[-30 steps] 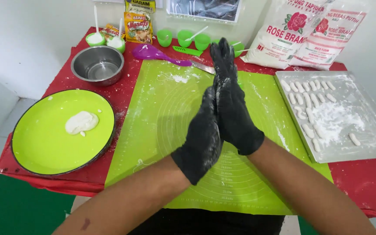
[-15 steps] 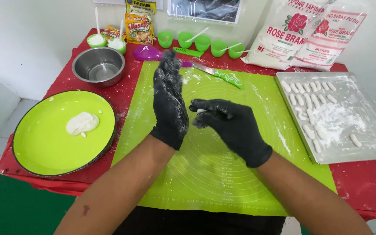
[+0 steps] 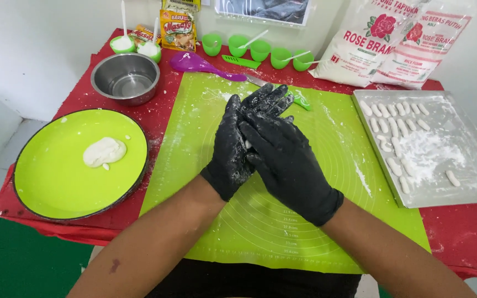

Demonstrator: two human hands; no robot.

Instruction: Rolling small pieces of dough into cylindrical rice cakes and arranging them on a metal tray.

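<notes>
Overhead, a white wall [image 3: 40,49] backs the scene, with pale floor at the left edge and a green floor patch [image 3: 12,265] in the near left corner. Against the wall stands a table under a red cloth [image 3: 465,232], dusted here and there with white flour. A large lime-green baking mat [image 3: 316,232] covers its middle. To the left of the mat sits a round green plate [image 3: 56,182] carrying a lump of white dough [image 3: 104,152]. On the right lies a metal tray [image 3: 470,182] holding rows of small white dough sticks [image 3: 393,129] and a scatter of flour. Two flour bags [image 3: 393,44] lean at the far right corner. At the back left stands a steel bowl [image 3: 126,77], and beside it lies a purple scoop [image 3: 194,63]. A row of small green cups [image 3: 260,49] lines the back edge.

Over the centre of the mat, the left hand [image 3: 233,149] and right hand [image 3: 288,160], both in black gloves smeared with flour, press palm to palm, the right laid across the left. Fingers of both are stretched out rather than curled; a speck of white shows between the palms, but I cannot tell whether dough is caught there.
</notes>
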